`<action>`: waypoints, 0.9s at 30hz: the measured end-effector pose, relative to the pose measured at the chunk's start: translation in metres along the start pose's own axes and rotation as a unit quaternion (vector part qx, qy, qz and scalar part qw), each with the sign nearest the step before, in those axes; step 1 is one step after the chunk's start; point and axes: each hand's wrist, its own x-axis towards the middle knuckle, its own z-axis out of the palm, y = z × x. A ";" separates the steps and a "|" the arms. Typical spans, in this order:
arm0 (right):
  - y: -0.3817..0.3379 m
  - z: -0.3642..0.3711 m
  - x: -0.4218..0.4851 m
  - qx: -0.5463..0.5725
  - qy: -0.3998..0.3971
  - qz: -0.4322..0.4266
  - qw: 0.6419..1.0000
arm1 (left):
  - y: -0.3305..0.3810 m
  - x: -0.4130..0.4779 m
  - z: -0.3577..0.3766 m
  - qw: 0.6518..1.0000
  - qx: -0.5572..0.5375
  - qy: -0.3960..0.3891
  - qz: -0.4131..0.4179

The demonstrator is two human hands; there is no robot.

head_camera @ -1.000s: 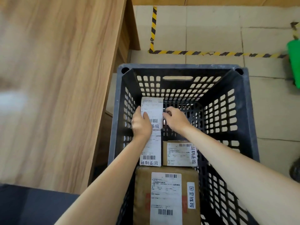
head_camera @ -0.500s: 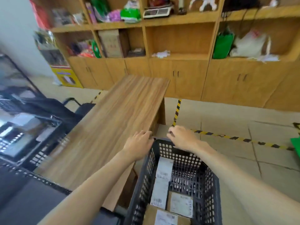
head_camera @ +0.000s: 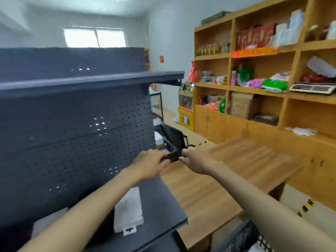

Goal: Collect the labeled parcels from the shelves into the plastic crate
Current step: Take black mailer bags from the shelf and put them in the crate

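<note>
Left hand (head_camera: 151,166) and right hand (head_camera: 197,161) reach forward side by side, blurred, fingers loosely bent, holding nothing; flat white parcel (head_camera: 128,212) lies on dark grey metal shelf (head_camera: 163,202) at 7 o'clock of left hand, black perforated plastic crate (head_camera: 240,237) at 5 o'clock of right.

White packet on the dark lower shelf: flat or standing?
Lying flat. The white packet rests broad face up on the dark shelf, its hang tab toward the front edge.
</note>
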 end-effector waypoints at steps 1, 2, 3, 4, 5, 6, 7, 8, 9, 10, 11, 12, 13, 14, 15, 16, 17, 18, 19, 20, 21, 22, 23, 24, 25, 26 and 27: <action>-0.030 -0.001 0.012 0.005 0.004 -0.036 0.999 | -0.024 -0.022 -0.009 0.999 -0.007 0.006 -0.033; -0.060 -0.001 0.022 0.009 0.007 -0.072 0.997 | -0.048 -0.045 -0.017 0.998 -0.012 0.009 -0.068; -0.091 0.001 0.030 0.010 0.006 -0.104 0.994 | -0.071 -0.069 -0.024 0.995 -0.015 0.013 -0.101; -0.124 0.003 0.037 0.008 0.000 -0.132 0.991 | -0.093 -0.095 -0.032 0.991 -0.013 0.017 -0.133; -0.157 0.007 0.042 0.008 -0.008 -0.155 0.988 | -0.113 -0.122 -0.039 0.987 -0.007 0.021 -0.161; -0.191 0.010 0.044 0.010 -0.017 -0.178 0.984 | -0.131 -0.150 -0.047 0.982 0.000 0.027 -0.189; -0.224 0.012 0.044 0.015 -0.023 -0.201 0.979 | -0.148 -0.178 -0.055 0.976 0.008 0.033 -0.215; -0.257 0.013 0.040 0.021 -0.025 -0.227 0.973 | -0.163 -0.206 -0.062 0.969 0.014 0.037 -0.242; -0.291 0.014 0.035 0.028 -0.029 -0.251 0.967 | -0.178 -0.235 -0.069 0.962 0.018 0.039 -0.269; -0.323 0.015 0.028 0.035 -0.030 -0.275 0.960 | -0.191 -0.264 -0.076 0.955 0.023 0.042 -0.293; -0.354 0.016 0.022 0.040 -0.031 -0.298 0.953 | -0.203 -0.292 -0.082 0.948 0.030 0.048 -0.314; -0.385 0.018 0.016 0.043 -0.029 -0.320 0.946 | -0.214 -0.321 -0.087 0.940 0.040 0.056 -0.333; -0.414 0.020 0.009 0.049 -0.026 -0.340 0.939 | -0.224 -0.350 -0.092 0.934 0.051 0.064 -0.349; -0.443 0.023 0.001 0.056 -0.024 -0.360 0.931 | -0.232 -0.378 -0.097 0.927 0.061 0.069 -0.363; -0.470 0.025 -0.007 0.061 -0.021 -0.380 0.923 | -0.240 -0.405 -0.102 0.920 0.071 0.071 -0.378; -0.497 0.028 -0.016 0.063 -0.018 -0.399 0.915 | -0.247 -0.433 -0.107 0.913 0.079 0.071 -0.394; -0.523 0.031 -0.025 0.063 -0.015 -0.417 0.907 | -0.253 -0.460 -0.111 0.906 0.085 0.070 -0.409; -0.547 0.034 -0.035 0.063 -0.014 -0.434 0.899 | -0.259 -0.486 -0.116 0.900 0.090 0.070 -0.422; -0.571 0.036 -0.045 0.064 -0.014 -0.449 0.891 | -0.264 -0.512 -0.121 0.893 0.093 0.070 -0.435; -0.595 0.039 -0.055 0.067 -0.014 -0.463 0.884 | -0.269 -0.538 -0.125 0.886 0.097 0.070 -0.448; -0.617 0.041 -0.066 0.068 -0.013 -0.476 0.877 | -0.273 -0.563 -0.131 0.879 0.100 0.069 -0.461; -0.639 0.043 -0.076 0.067 -0.012 -0.489 0.869 | -0.276 -0.588 -0.136 0.872 0.104 0.068 -0.474; -0.660 0.045 -0.087 0.065 -0.013 -0.501 0.863 | -0.279 -0.611 -0.140 0.864 0.109 0.067 -0.486; -0.680 0.046 -0.097 0.064 -0.015 -0.510 0.857 | -0.281 -0.634 -0.145 0.857 0.114 0.066 -0.499; -0.700 0.047 -0.106 0.063 -0.017 -0.519 0.852 | -0.282 -0.656 -0.149 0.849 0.119 0.066 -0.511; -0.719 0.048 -0.116 0.062 -0.018 -0.528 0.847 | -0.284 -0.677 -0.153 0.842 0.125 0.063 -0.522; -0.737 0.048 -0.125 0.062 -0.018 -0.536 0.842 | -0.285 -0.697 -0.158 0.835 0.129 0.060 -0.532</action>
